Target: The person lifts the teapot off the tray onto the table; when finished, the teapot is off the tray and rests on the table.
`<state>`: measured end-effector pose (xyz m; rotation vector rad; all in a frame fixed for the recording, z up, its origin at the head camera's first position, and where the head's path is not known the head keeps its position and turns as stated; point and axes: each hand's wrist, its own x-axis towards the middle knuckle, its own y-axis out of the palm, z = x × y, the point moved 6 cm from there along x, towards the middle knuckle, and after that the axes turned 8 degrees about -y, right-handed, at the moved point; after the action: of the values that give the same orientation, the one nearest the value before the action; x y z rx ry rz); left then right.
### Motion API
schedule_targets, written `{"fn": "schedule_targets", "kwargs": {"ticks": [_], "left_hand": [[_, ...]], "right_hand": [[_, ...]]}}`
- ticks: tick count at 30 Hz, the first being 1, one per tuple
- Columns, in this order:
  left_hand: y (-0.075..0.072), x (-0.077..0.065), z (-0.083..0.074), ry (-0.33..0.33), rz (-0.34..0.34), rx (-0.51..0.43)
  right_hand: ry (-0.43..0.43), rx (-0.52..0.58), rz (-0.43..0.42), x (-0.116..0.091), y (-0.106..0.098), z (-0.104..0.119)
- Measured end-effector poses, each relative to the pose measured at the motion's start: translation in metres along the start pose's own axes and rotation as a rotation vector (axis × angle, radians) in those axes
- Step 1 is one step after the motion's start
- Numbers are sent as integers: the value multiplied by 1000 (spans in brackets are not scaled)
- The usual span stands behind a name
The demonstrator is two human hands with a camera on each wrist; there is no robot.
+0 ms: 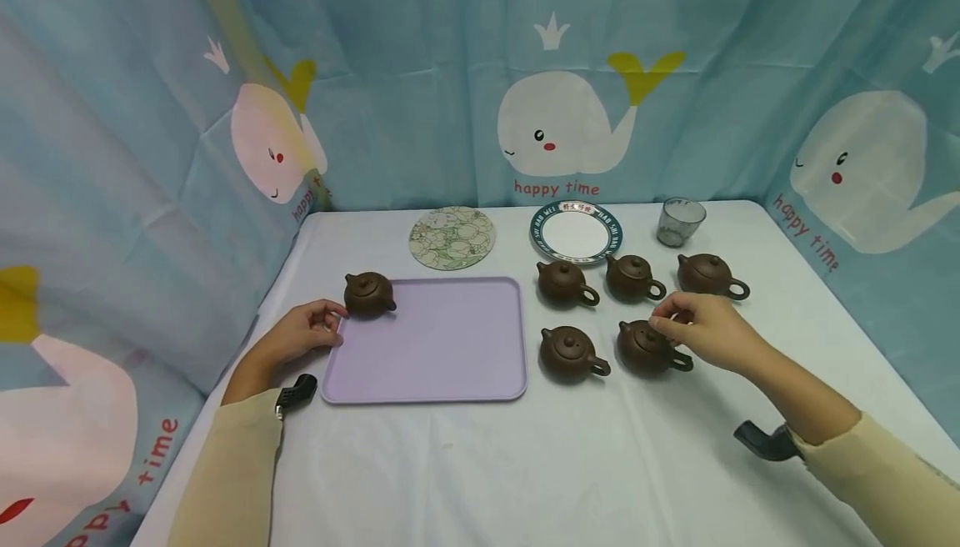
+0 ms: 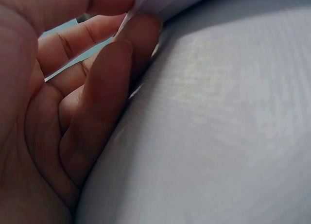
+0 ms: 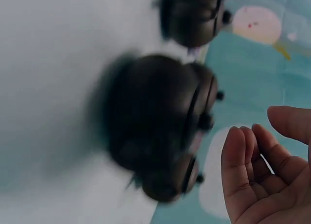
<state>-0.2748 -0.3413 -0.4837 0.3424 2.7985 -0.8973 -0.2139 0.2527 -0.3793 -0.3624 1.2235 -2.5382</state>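
Observation:
My left hand [image 1: 302, 332] is at the left edge of a lilac rectangular tray [image 1: 431, 355]. In the left wrist view its thumb and fingertips [image 2: 143, 32] pinch the tray's rim. One dark brown teapot [image 1: 367, 295] stands on the tray's back left corner. My right hand [image 1: 708, 332] hovers at the front right teapot [image 1: 643, 350] and partly covers it in the head view. The right wrist view shows those fingers [image 3: 235, 158] bent, with a gap to the thumb and nothing held, apart from the large blurred teapot [image 3: 150, 112].
Beside the front right teapot is another teapot [image 1: 567, 353]. Behind them stand three more: left [image 1: 561, 282], middle [image 1: 628, 277] and right [image 1: 702, 273]. A green-rimmed plate [image 1: 576, 233], a patterned round mat [image 1: 452, 238] and a glass [image 1: 680, 222] line the back, before a whale-print curtain [image 1: 420, 113].

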Motion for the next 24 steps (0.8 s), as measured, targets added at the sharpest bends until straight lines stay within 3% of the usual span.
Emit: {"fn": "schedule_targets", "kwargs": {"ticks": [8, 15, 24], "left_hand": [[0, -1, 0, 6, 7, -34], [2, -18, -24, 29, 23, -43], [2, -19, -30, 37, 23, -50]], "right_hand": [[-138, 77, 56, 40, 41, 42], [-216, 54, 151, 75, 84, 86], [-288, 76, 208, 127, 134, 136]]}}
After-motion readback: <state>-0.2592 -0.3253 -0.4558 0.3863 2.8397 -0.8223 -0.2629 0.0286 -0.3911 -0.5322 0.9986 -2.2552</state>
